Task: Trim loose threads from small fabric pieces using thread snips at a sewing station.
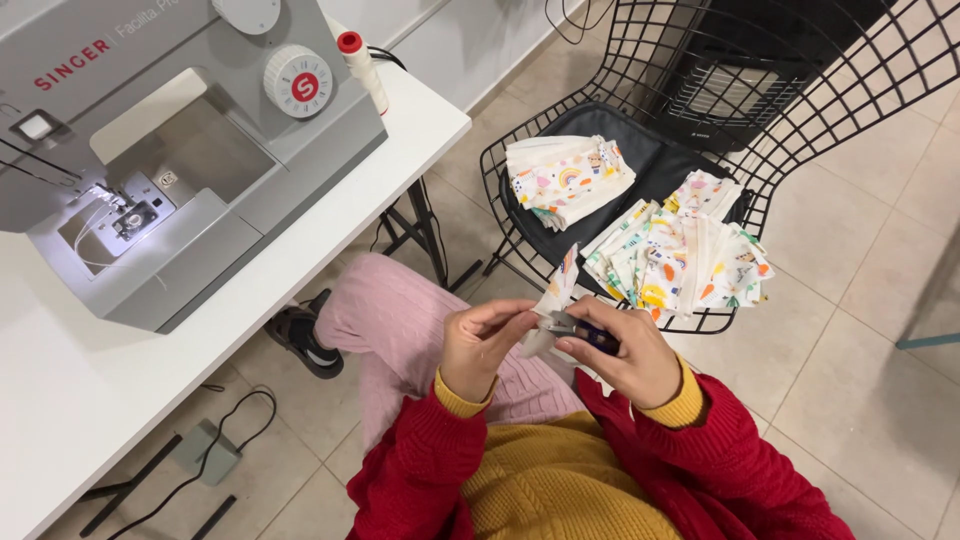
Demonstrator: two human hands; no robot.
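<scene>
While our left hand (pixel 480 345) pinches the printed fabric piece (pixel 556 290) over our lap, our right hand (pixel 625 355) closes on small snips (pixel 580 330); we judge trimming underway, next needing a careful cut near the seam.

Red lettered label (pixel 72 66) on grey sewing machine (pixel 200 170) front, upper left.
</scene>
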